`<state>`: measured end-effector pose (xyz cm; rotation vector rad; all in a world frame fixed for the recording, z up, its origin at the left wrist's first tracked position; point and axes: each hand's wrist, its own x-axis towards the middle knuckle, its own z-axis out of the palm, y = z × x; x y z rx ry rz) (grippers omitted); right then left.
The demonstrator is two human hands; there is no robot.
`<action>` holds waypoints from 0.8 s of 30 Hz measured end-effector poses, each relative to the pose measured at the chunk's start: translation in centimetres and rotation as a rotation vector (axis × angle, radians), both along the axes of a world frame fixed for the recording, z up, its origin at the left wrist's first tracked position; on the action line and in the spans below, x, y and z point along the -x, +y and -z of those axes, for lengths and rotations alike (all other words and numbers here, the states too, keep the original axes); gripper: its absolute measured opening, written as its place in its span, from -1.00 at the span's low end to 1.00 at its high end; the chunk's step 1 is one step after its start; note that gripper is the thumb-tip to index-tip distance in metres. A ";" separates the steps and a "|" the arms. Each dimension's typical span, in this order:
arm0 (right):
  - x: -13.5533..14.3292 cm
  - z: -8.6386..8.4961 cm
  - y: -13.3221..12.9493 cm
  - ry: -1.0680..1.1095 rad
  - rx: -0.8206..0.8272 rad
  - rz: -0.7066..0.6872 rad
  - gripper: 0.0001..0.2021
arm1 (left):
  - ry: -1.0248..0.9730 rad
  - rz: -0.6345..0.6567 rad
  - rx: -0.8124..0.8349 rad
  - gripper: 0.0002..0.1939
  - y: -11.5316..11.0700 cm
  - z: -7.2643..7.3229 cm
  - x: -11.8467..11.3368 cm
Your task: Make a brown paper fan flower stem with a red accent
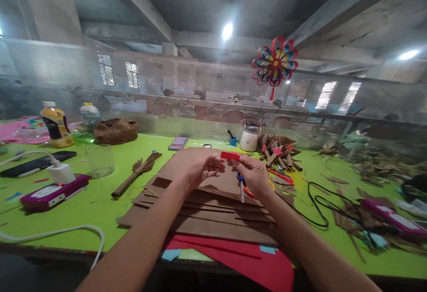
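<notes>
My right hand (256, 177) pinches a small strip of red paper (230, 155) between thumb and fingertips, above a stack of brown paper sheets (207, 212). My left hand (207, 168) is beside the strip's left end, fingers loosely curled and apart. Whether its fingertips touch the strip, I cannot tell. Just under my right hand a thin blue and white tool (242, 186) points downward; its kind is unclear, and so is whether the hand holds it. An orange-red handle (282, 176) shows to the right. Red paper (233, 254) sticks out below the brown stack.
A rolled brown paper piece (136, 174) and a clear cup (100, 161) are on the left, near a purple power strip (55, 193). At the back stand a jar (250, 138) and brown paper flowers (280, 150). A black cable (320, 212) and scraps lie right.
</notes>
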<state>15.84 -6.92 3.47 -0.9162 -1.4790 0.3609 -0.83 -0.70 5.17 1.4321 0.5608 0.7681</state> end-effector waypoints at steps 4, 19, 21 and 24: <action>0.5 0.0 -0.7 -0.191 -0.122 0.027 -0.84 | -0.101 0.073 0.042 -0.60 -0.9 0.4 -0.9; 0.7 1.2 0.4 0.219 0.114 -0.011 -0.80 | -0.227 0.137 -0.075 -0.54 -1.7 0.8 -1.5; 0.9 1.2 0.3 0.257 0.131 -0.037 -0.79 | -0.186 0.108 -0.097 -0.55 -1.7 0.9 -1.5; 1.1 1.3 0.3 0.235 0.131 -0.031 -0.77 | -0.104 0.016 -0.155 -0.62 -1.7 1.1 -1.8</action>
